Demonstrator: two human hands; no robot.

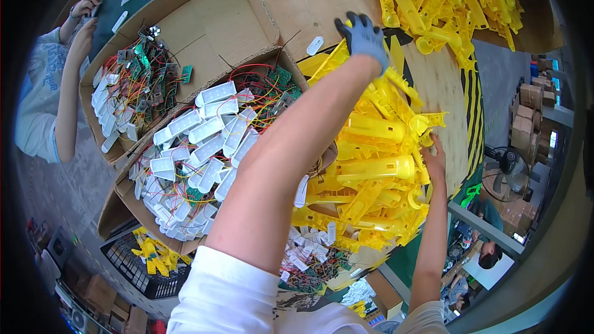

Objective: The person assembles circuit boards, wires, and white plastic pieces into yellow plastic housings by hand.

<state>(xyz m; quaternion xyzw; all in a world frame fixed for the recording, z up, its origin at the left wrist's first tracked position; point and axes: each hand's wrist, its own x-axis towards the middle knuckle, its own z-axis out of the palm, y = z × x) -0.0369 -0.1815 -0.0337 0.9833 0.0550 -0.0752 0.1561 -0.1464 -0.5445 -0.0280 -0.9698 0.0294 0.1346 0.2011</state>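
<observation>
My left hand [366, 43], in a grey-blue glove with dark fingertips, reaches across to the far end of a heap of yellow plastic shells [374, 170]. Its fingers are spread over the shells there, and a bit of yellow shows among them. My bare right hand [435, 158] is at the heap's right side, fingers apart and against the edge pieces. The shells are long and trough-shaped, piled loosely on a wooden tabletop [442, 86]. My left forearm passes over the heap's left side and hides part of it.
Left, a cardboard box [139, 201] holds white lamp panels [207, 127] with wires and circuit boards. Another box [210, 18] stands behind it. More yellow shells [445, 0] lie at the far right. A black crate [127, 266] sits lower left. A co-worker's hands [86, 15] are at upper left.
</observation>
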